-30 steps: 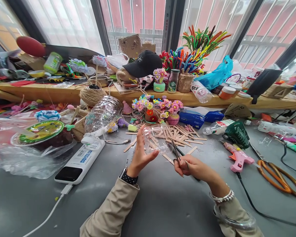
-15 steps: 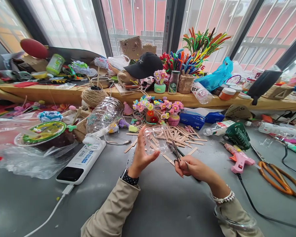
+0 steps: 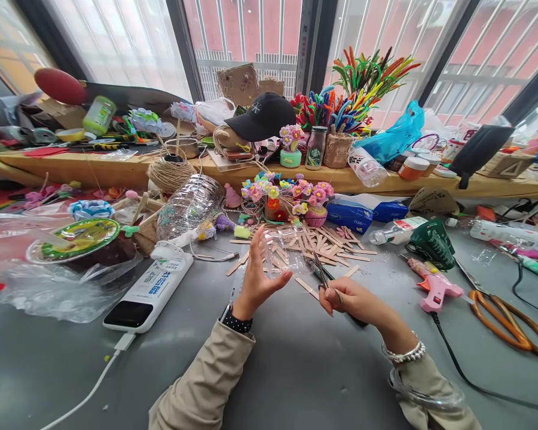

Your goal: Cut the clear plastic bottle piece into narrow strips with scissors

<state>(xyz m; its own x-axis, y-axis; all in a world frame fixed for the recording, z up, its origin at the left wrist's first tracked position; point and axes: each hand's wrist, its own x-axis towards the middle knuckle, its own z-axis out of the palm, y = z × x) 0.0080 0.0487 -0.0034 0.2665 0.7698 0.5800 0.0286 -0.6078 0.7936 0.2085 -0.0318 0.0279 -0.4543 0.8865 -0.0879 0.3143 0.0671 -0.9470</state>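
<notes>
My left hand [image 3: 259, 285] is curved around a clear plastic bottle piece [image 3: 288, 254], its thumb along the near side and its fingers up the left side. The piece is see-through, held above the table. My right hand [image 3: 357, 306] grips small metal scissors [image 3: 321, 273] by the handles. The blades point up and left, right at the right-hand rim of the plastic; whether they touch it I cannot tell. Beneath and behind the plastic lie several flat wooden craft sticks [image 3: 329, 242], partly seen through it.
To the left lies a white power bank [image 3: 150, 292] with a cable, beside a lidded bowl [image 3: 83, 239] in plastic film. On the right are a pink glue gun [image 3: 437, 286] with a trailing cord and large orange-handled scissors [image 3: 504, 316]. Yarn flowers [image 3: 316, 197] stand behind the sticks.
My right hand and the scissors have shifted slightly right. My left hand keeps its hold on the plastic piece, almost unmoved.
</notes>
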